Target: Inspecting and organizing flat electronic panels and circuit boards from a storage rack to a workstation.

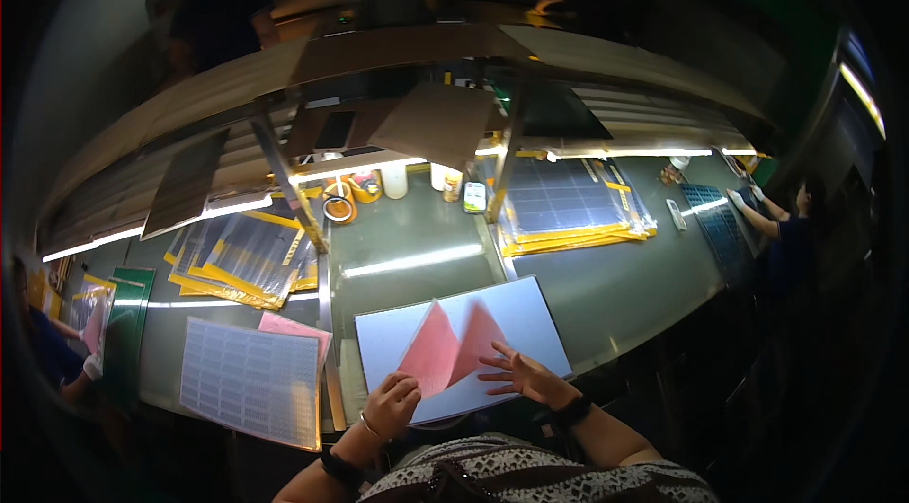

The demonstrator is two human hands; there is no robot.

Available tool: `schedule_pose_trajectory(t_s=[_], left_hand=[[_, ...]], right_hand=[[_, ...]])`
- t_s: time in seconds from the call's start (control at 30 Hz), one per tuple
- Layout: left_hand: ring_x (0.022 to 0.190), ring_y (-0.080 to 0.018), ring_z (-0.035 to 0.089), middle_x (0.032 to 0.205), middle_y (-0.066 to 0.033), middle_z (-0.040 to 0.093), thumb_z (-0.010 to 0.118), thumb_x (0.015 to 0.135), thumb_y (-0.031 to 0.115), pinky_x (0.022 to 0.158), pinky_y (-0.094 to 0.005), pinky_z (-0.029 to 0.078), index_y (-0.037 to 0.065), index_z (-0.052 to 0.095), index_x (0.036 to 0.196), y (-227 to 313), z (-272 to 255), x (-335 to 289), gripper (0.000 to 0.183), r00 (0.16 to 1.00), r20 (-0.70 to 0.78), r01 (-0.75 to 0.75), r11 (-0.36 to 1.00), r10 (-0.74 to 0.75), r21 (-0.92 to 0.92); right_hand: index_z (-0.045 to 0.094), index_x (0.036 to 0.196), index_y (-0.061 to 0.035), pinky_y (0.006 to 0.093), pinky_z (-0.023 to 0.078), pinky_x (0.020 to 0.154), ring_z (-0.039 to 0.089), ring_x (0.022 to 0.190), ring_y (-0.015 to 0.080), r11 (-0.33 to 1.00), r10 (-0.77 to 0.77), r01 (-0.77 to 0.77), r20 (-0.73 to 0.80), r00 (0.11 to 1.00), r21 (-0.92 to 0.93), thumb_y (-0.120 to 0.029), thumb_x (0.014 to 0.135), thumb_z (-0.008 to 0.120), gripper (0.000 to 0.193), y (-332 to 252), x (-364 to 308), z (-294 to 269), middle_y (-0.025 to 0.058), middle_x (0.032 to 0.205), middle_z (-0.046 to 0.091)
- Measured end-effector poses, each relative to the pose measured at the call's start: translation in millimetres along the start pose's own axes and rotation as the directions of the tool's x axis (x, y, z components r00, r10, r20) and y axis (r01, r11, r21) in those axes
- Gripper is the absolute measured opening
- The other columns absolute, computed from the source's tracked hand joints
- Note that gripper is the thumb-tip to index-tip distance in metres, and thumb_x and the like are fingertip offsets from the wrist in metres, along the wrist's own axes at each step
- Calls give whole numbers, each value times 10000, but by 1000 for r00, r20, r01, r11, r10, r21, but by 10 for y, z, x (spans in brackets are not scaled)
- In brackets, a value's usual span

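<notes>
My left hand [394, 401] is closed, pinching the lower corner of a pink paper sheet [431, 352]. A second pink flap [478, 337] stands up beside it, its tip smeared by motion; whether it is a separate sheet or a fold of the same one, I cannot tell. My right hand [521, 377] is open, fingers spread, close to the right edge of this flap. Both pink pieces are above a lit white panel [525, 314] on the bench. To the left, a large translucent sheet with a printed grid [248, 375] partly covers another pink sheet [301, 327].
Yellow-edged film sheets lie in stacks at left [251, 257] and right [568, 210]. Tape rolls [339, 207], bottles [394, 183] and a phone [474, 197] stand behind the panel. A shelf [398, 53] spans above. Gloved co-workers work at both bench ends; another person [222, 16] is behind.
</notes>
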State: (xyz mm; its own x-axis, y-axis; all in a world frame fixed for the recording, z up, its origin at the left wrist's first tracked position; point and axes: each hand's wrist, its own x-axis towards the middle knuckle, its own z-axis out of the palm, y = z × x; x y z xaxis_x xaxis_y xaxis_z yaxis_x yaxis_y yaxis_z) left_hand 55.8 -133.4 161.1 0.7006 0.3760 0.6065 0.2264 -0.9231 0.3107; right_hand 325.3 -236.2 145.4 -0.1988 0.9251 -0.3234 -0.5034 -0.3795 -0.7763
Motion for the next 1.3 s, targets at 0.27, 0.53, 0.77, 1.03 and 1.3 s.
schedule_pose_trajectory(t_s=[0.27, 0.53, 0.77, 1.03, 1.3], left_hand=[[833, -220, 577, 838, -62, 588, 625, 642, -8, 722, -320, 497, 38, 578, 717, 222, 149, 587, 99, 992, -58, -108, 994, 110, 33], [867, -221, 583, 873, -78, 608, 674, 658, -8, 731, -310, 506, 15, 609, 728, 395, 310, 613, 98, 990, -86, -117, 993, 116, -9], [950, -243, 563, 985, -104, 606, 672, 669, 2, 803, -346, 476, 24, 626, 782, 520, 465, 639, 124, 990, -114, -86, 995, 80, -53], [1187, -374, 365, 1224, -178, 459, 683, 671, 106, 976, -422, 330, 82, 615, 987, 281, 786, 208, 325, 890, 232, 385, 920, -392, 75], [1165, -389, 380, 1188, -212, 471, 679, 660, 128, 973, -439, 319, 45, 611, 984, 275, 620, -577, 342, 647, 184, 704, 672, -740, 231]], right_hand=[[293, 1323, -109, 467, 418, 905, 466, 1117, 345, 909, -90, 156, -183, 979, 386, -580, 851, 340, 669, -27, -315, -441, 169, 1254, 434], [396, 1270, -94, 318, 513, 645, 598, 931, 307, 911, -20, 83, -158, 987, 403, -640, 816, 358, 711, 70, -454, -714, 161, 1134, 547], [512, 1064, -24, 245, 444, 482, 619, 641, 200, 945, -29, 190, -509, 860, 267, -50, 831, 522, 235, 24, -315, -904, 83, 786, 582], [512, 946, 95, 315, 557, 687, 633, 784, 255, 821, -193, 539, -794, 576, 192, -43, 850, 457, 177, -352, -444, -2440, 173, 833, 616], [378, 1020, 141, 372, 549, 767, 600, 874, 347, 660, 40, 704, -948, 316, 262, 42, 776, 302, 274, -22, -589, -3281, 256, 947, 551]])
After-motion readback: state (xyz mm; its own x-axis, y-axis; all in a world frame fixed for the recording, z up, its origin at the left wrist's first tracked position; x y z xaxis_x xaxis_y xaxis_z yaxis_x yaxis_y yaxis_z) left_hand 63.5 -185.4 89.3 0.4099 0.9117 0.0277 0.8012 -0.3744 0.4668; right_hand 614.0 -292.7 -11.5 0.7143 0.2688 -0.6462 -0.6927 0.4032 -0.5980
